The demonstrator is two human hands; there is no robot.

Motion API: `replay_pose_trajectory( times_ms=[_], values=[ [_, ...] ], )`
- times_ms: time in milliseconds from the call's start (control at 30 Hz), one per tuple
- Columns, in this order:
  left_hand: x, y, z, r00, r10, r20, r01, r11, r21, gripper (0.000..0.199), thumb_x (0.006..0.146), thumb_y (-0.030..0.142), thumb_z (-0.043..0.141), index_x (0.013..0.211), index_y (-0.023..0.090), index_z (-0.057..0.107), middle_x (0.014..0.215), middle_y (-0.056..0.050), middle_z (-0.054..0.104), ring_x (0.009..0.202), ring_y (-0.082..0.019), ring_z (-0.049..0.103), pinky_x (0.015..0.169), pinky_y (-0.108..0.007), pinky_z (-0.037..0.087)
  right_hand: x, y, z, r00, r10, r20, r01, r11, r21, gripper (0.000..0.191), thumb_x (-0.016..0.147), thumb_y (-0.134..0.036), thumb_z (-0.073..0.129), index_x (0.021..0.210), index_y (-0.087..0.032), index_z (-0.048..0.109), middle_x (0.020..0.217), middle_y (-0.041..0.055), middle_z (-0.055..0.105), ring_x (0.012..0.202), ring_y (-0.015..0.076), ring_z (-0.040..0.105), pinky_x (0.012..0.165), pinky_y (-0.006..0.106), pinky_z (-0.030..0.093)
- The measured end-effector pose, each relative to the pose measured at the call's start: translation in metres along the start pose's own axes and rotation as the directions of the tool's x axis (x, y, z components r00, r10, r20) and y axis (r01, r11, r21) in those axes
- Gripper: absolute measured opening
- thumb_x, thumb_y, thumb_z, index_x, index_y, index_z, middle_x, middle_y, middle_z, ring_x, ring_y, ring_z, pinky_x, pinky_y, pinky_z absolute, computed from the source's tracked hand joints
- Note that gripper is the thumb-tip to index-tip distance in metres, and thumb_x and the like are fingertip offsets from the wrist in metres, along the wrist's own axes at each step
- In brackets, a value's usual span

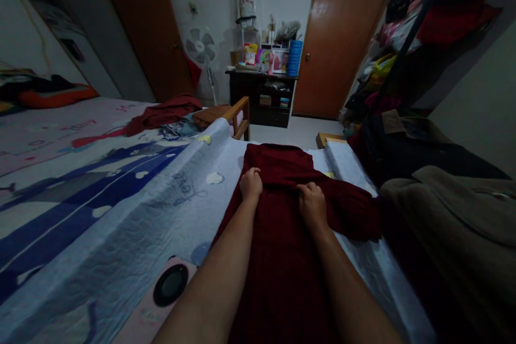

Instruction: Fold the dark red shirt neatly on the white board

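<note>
A dark red long-sleeved garment (282, 258) lies spread over the light blue bed cover (189, 199), with one sleeve reaching out to the right. My left hand (251, 184) is closed on the cloth near the garment's left side. Across from it, my right hand (312, 204) pinches the cloth where the right sleeve starts. Between the two hands a fold runs across the garment. The garment's near part passes beneath my forearms. A pink phone (161, 295) with a round black camera ring lies left of my left forearm, partly hidden by it.
To the left is a larger bed (100, 183) with patterned bedding and a rumpled rust-red cloth (165, 113). Jackets (451, 215) are piled along the right side. Ahead stand a white fan (201, 45), a dark cabinet (262, 99) and a wooden door (334, 37).
</note>
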State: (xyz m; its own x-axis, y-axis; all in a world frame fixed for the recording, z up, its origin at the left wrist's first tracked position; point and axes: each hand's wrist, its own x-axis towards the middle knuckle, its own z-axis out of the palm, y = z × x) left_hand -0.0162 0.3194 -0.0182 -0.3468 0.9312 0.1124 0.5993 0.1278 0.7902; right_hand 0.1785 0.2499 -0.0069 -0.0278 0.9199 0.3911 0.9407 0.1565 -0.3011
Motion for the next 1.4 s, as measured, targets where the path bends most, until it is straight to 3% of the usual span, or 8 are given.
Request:
replay_pose_trajectory(
  times_ms=[167,367,500,633,833,967,1167,1400],
  values=[
    [0.013,-0.007,-0.007,0.993,0.023,0.12,-0.008,0.992,-0.126,0.033,0.083,0.016,0.039,0.098,0.018,0.068,0.108,-0.005,0.07,0.104,-0.018,0.062,0.093,-0.027,0.044,0.0,0.013,-0.008,0.962,-0.011,-0.272,0.057,0.986,0.159,0.033,0.083,-0.006,0.041,0.096,-0.019,0.068,0.094,0.0067,0.059,0.089,0.0205,0.049,0.082,0.033,0.039],
    [0.015,-0.013,-0.014,0.943,0.068,0.325,0.005,0.976,-0.218,0.031,0.076,0.017,0.05,0.102,0.017,0.067,0.095,-0.005,0.072,0.087,-0.019,0.066,0.081,-0.029,0.051,0.003,0.02,-0.003,0.917,0.121,-0.38,0.001,0.952,0.307,0.025,0.078,-0.01,0.041,0.084,-0.02,0.063,0.089,0.0056,0.057,0.09,0.0214,0.051,0.086,0.036,0.04],
    [0.012,-0.015,-0.015,0.899,0.171,0.404,-0.134,0.984,-0.119,0.04,0.072,0.014,0.057,0.112,0.018,0.063,0.117,-0.007,0.066,0.109,-0.02,0.06,0.097,-0.031,0.044,0.004,0.023,0.003,0.923,0.214,-0.319,-0.105,0.939,0.327,0.027,0.079,-0.012,0.04,0.091,-0.018,0.063,0.091,0.0073,0.059,0.09,0.0217,0.053,0.086,0.035,0.04],
    [0.009,-0.013,-0.013,0.883,0.202,0.423,-0.23,0.973,0.017,0.044,0.073,0.02,0.065,0.116,0.018,0.061,0.142,-0.011,0.048,0.139,-0.026,0.031,0.115,-0.039,0.022,0.002,0.015,-0.004,0.947,0.248,-0.202,-0.229,0.967,0.116,0.036,0.077,-0.009,0.042,0.104,-0.017,0.065,0.104,0.0112,0.06,0.098,0.0257,0.049,0.087,0.038,0.037],
    [0.002,-0.009,-0.008,0.865,0.191,0.464,-0.33,0.913,0.238,0.045,0.086,0.039,0.056,0.128,0.022,0.052,0.151,-0.009,0.037,0.144,-0.028,0.018,0.115,-0.046,0.016,0.0,-0.017,-0.017,0.99,-0.106,-0.088,0.109,0.994,0.031,0.04,0.079,-0.011,0.051,0.113,-0.026,0.064,0.126,0.0073,0.054,0.116,0.0271,0.039,0.099,0.041,0.027],
    [0.006,-0.009,-0.007,0.898,0.199,0.392,-0.277,0.948,0.154,0.028,0.087,0.028,0.053,0.114,0.022,0.059,0.137,-0.007,0.052,0.138,-0.024,0.034,0.112,-0.04,0.025,-0.001,-0.019,-0.006,0.989,-0.145,0.023,0.144,0.989,0.043,0.029,0.089,-0.02,0.049,0.11,-0.028,0.067,0.117,0.0056,0.061,0.11,0.025,0.041,0.098,0.04,0.025],
    [0.012,-0.005,-0.024,0.915,0.186,0.358,-0.236,0.966,0.102,0.009,0.077,0.025,0.063,0.082,0.017,0.063,0.099,-0.005,0.063,0.093,-0.018,0.06,0.083,-0.027,0.047,0.001,-0.01,0.003,0.996,-0.071,0.051,0.072,0.997,-0.026,0.028,0.086,-0.019,0.055,0.109,-0.028,0.066,0.106,0.0051,0.061,0.102,0.0243,0.042,0.094,0.04,0.025],
    [0.002,0.005,-0.042,0.88,0.198,0.432,-0.342,0.895,0.287,0.038,0.055,0.053,0.08,0.058,0.021,0.059,0.075,-0.004,0.061,0.085,-0.024,0.058,0.074,-0.03,0.045,0.002,-0.009,0.007,0.999,-0.034,-0.001,0.034,0.998,-0.043,0.023,0.088,-0.022,0.053,0.103,-0.027,0.069,0.095,0.0058,0.06,0.093,0.0231,0.043,0.088,0.037,0.026]
  ],
)
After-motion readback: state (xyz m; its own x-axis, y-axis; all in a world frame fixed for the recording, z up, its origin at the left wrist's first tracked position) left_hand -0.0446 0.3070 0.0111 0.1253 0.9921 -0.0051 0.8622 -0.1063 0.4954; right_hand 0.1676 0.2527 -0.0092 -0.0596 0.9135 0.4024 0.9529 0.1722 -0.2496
